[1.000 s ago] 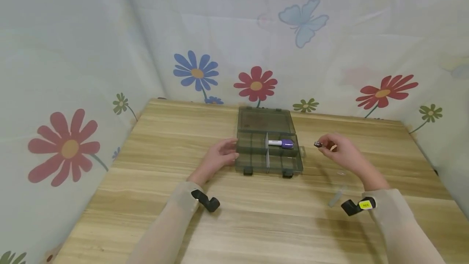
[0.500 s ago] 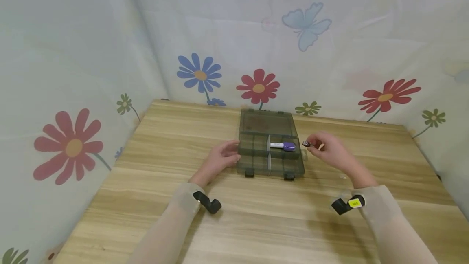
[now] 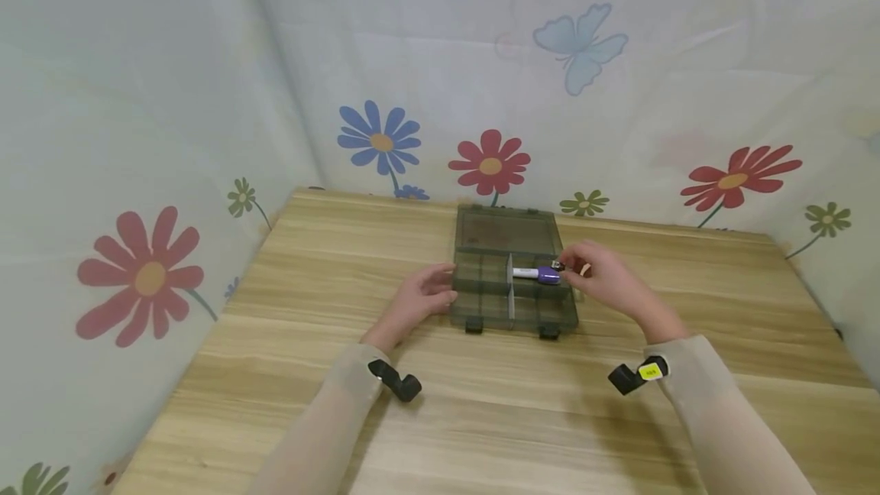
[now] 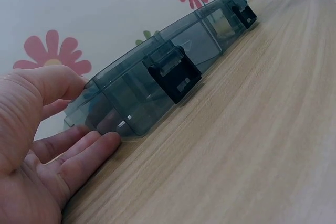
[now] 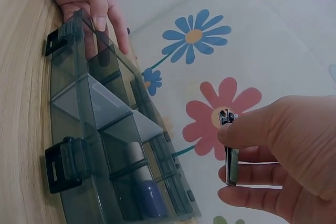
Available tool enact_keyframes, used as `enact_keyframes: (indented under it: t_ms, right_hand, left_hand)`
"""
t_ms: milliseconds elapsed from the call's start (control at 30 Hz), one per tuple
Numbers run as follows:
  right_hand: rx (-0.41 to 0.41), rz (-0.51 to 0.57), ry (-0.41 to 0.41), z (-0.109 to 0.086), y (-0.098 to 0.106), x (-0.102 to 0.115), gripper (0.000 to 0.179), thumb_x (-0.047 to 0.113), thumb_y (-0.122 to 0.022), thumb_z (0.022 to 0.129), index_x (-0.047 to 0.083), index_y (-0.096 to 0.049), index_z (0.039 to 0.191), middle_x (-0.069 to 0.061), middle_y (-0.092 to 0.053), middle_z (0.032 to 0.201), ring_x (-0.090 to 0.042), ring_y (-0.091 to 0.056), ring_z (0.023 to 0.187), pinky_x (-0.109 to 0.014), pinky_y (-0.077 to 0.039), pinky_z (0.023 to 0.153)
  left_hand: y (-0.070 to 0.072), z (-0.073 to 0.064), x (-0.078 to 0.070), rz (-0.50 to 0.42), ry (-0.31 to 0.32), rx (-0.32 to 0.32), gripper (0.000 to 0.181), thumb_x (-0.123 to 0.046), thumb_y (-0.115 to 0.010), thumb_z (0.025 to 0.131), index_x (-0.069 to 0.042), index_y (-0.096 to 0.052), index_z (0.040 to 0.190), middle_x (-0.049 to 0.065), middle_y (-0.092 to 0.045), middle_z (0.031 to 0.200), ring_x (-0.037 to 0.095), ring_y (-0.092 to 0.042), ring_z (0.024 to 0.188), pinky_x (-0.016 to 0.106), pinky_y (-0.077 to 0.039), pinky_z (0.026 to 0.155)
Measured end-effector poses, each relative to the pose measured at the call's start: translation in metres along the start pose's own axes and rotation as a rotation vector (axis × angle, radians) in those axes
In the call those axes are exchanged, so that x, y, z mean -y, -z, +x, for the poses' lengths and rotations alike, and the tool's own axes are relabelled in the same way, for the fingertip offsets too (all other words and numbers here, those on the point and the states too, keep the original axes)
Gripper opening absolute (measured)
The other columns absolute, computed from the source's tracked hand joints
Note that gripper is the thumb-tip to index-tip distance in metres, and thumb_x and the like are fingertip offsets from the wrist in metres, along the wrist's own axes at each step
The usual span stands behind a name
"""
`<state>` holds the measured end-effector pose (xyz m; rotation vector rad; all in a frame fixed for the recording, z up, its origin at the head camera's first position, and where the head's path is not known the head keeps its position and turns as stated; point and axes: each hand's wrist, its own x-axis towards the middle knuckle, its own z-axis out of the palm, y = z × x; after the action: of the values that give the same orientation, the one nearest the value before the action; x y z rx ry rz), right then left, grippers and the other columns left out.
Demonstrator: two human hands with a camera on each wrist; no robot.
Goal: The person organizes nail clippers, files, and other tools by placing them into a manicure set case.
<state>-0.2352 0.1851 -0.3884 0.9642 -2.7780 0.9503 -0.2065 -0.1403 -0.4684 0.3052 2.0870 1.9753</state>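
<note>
Thumb and fingers of my right hand pinch a small silver nail clipper, held over the right end of a translucent dark-green compartment box. In its back right compartment lies a purple nail polish bottle with a long white cap. My left hand rests against the box's left side. In the left wrist view its thumb touches the top edge, and its extended fingers lie low along the wall.
The box's lid is folded back toward the wall. Pale dividers split the inside, and two black latches face the front. The wooden table ends at a flower-printed curtain.
My right hand has moved left with the nail clipper, from beside the box to over its right end. Small clear items at right are now hidden behind the arm. The left hand stays at the box.
</note>
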Motion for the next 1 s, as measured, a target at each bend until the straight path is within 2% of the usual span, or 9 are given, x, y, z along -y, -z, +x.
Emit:
enact_keyframes:
  t_ms: [167, 400, 600, 1000]
  right_hand:
    - [-0.006, 0.011, 0.036, 0.008, -0.004, 0.001, 0.015, -0.005, -0.066, 0.081, -0.002, -0.063, 0.096, -0.009, -0.058, 0.088, -0.02, -0.056, 0.077, -0.035, -0.052, 0.064]
    - [-0.003, 0.026, 0.059, 0.011, -0.012, 0.005, 0.015, -0.003, -0.067, 0.081, 0.0, -0.063, 0.096, -0.006, -0.057, 0.086, -0.018, -0.054, 0.077, -0.031, -0.051, 0.062]
    - [-0.011, 0.026, 0.069, 0.016, -0.016, 0.006, 0.017, -0.002, -0.068, 0.081, 0.002, -0.063, 0.097, -0.005, -0.057, 0.087, -0.017, -0.054, 0.076, -0.029, -0.05, 0.061]
    - [0.022, 0.03, 0.073, 0.028, -0.024, 0.015, 0.017, 0.002, -0.067, 0.084, 0.002, -0.063, 0.1, -0.007, -0.058, 0.092, -0.018, -0.055, 0.08, -0.033, -0.052, 0.067]
  left_hand:
    - [0.0, 0.002, 0.001, -0.002, -0.002, -0.001, 0.058, -0.008, -0.064, 0.088, -0.002, -0.038, 0.14, 0.024, -0.041, 0.136, 0.036, -0.047, 0.119, 0.035, -0.053, 0.081]
    - [0.001, 0.011, 0.028, -0.008, -0.011, -0.049, 0.057, -0.011, -0.066, 0.087, -0.008, -0.043, 0.138, 0.018, -0.045, 0.135, 0.034, -0.049, 0.117, 0.036, -0.053, 0.08]
    - [0.0, 0.009, 0.024, 0.005, -0.016, -0.068, 0.055, -0.012, -0.067, 0.087, -0.01, -0.045, 0.137, 0.014, -0.048, 0.132, 0.029, -0.051, 0.115, 0.036, -0.054, 0.079]
    - [0.0, 0.009, 0.024, -0.015, -0.012, -0.053, 0.056, -0.009, -0.065, 0.087, -0.007, -0.043, 0.139, 0.018, -0.045, 0.135, 0.033, -0.049, 0.117, 0.035, -0.054, 0.079]
